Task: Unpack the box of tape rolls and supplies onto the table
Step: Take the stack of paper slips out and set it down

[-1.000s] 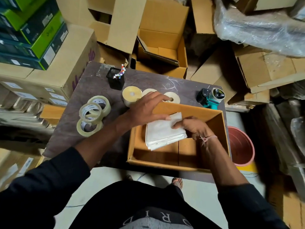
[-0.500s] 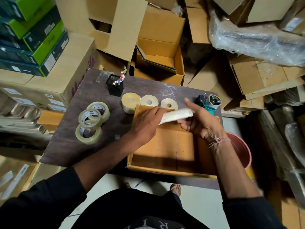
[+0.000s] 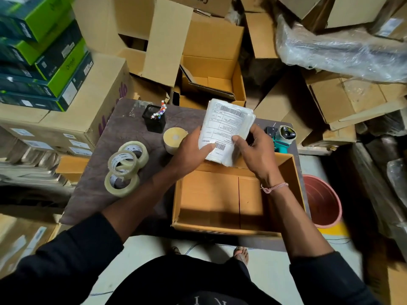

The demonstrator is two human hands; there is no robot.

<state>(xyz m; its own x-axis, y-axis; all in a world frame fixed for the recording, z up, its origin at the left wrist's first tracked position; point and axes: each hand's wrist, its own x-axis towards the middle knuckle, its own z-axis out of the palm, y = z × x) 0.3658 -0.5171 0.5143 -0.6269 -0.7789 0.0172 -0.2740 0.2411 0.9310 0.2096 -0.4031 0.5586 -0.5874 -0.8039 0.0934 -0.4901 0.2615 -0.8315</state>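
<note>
Standing at the near edge of the table (image 3: 123, 128), a person in dark sleeves is reaching forward with both arms. Directly below the fingers, the open cardboard box (image 3: 220, 216) is sitting on the table with its floor showing bare. Above its far wall, both hands are holding a stack of white label sheets (image 3: 229, 126) tilted up, printed side and barcodes facing the camera. The left hand (image 3: 189, 150) is gripping the stack's left edge, thumb pressing on the front. The right hand (image 3: 255, 150) is gripping the right edge, thumb curled over the front. Left of the left fingers, a yellowish roll (image 3: 174, 138) is standing just beside them; three clear tape rolls (image 3: 125, 166) are lying further left, overlapping. Right of the right fingers, a teal tape dispenser (image 3: 283, 137) is resting. Beyond the left fingers, a black pen holder (image 3: 154, 119) is standing.
</note>
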